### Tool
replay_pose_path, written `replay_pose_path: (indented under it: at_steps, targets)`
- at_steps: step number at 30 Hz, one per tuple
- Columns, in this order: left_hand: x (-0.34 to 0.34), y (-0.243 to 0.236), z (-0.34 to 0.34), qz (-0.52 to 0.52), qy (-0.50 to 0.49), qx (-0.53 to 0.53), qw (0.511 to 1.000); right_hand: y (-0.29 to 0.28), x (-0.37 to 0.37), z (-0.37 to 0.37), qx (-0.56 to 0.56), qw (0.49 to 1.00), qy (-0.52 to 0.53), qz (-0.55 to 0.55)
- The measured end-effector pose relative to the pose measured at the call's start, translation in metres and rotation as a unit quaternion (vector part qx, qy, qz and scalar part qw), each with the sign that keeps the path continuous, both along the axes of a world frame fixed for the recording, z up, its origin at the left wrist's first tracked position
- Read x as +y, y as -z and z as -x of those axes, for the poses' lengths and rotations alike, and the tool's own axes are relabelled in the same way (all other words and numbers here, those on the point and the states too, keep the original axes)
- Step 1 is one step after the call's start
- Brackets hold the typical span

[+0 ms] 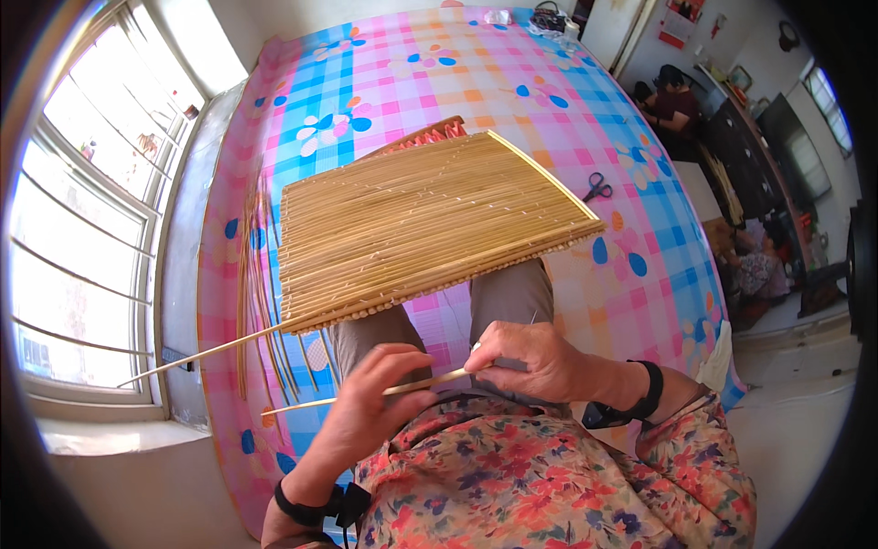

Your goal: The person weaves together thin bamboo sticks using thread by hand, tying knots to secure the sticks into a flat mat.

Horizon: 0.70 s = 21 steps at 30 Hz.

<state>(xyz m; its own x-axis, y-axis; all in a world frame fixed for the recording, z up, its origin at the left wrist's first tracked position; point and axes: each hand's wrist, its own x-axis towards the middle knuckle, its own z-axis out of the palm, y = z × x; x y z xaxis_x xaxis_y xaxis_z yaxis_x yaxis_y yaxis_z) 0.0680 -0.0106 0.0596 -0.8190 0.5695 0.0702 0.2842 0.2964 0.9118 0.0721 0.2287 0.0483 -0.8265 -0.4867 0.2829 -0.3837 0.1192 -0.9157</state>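
A woven mat of yellow sticks (430,220) lies across my knees, thin white threads running through it and a long stick jutting toward the window. Below it my left hand (384,389) has curled fingers around a pale thin stick (302,405). My right hand (521,361) pinches the right end of that stick near my lap; a fine needle-like point rises from its fingers, with something small and white at the fingertips. Black scissors (597,188) lie right of the mat.
Loose sticks (261,238) lie on the checked flowered sheet (412,64). A barred window (87,256) and sill are at the left. Two people (668,110) (759,270) sit at the right. A bag (549,23) rests at the far edge.
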Motion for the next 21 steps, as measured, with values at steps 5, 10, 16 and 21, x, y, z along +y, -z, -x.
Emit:
replay_pose_path:
  at_steps: [5,10,16,21]
  targets:
    - [0.013,0.006,0.003,-0.008,0.068,-0.035,0.997,-0.012,0.008,-0.008,-0.030,0.999,0.013,0.010]
    - [0.017,0.010,0.006,-0.003,0.080,-0.050,0.995,-0.005,0.017,-0.014,-0.069,0.997,-0.002,0.042]
    - [0.017,0.011,0.006,-0.024,0.077,-0.051,0.995,0.001,0.017,-0.012,-0.049,0.997,-0.004,0.056]
    - [0.021,0.011,0.006,-0.025,0.058,-0.046,0.997,0.003,0.025,-0.008,-0.100,0.994,0.018,0.041]
